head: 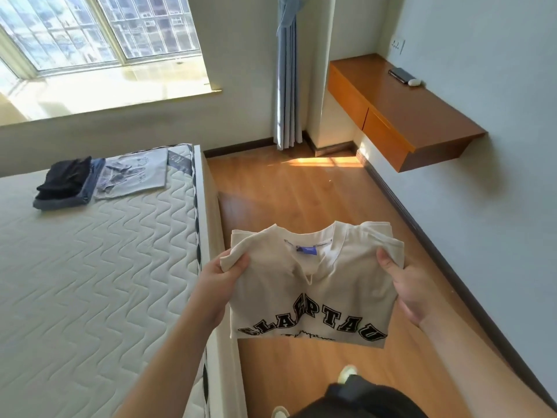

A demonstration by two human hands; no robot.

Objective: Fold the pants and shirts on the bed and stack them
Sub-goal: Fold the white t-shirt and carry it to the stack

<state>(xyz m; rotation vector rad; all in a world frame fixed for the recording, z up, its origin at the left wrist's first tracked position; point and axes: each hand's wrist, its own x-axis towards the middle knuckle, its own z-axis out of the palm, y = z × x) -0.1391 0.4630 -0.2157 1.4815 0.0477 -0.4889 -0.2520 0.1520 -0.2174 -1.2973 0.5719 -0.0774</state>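
Left hand (223, 271) and right hand (404, 282) each grip a shoulder of the folded cream lettered T-shirt (313, 285), held above the wooden floor (301, 188) beside the quilted white bed (90, 251).

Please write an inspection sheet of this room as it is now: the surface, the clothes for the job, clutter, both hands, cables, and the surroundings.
Surface: quilted mattress, bare near the person.
Job's things: cream shirt, folded, held in the air over the floor; dark pants stack and grey printed shirt lie side by side at the far end.
Clutter: phone and small white object on the wall shelf.
Hands: left hand and right hand each grip a shirt shoulder.
Cables: nothing seen.
Surroundings: window, curtain, wooden floor.
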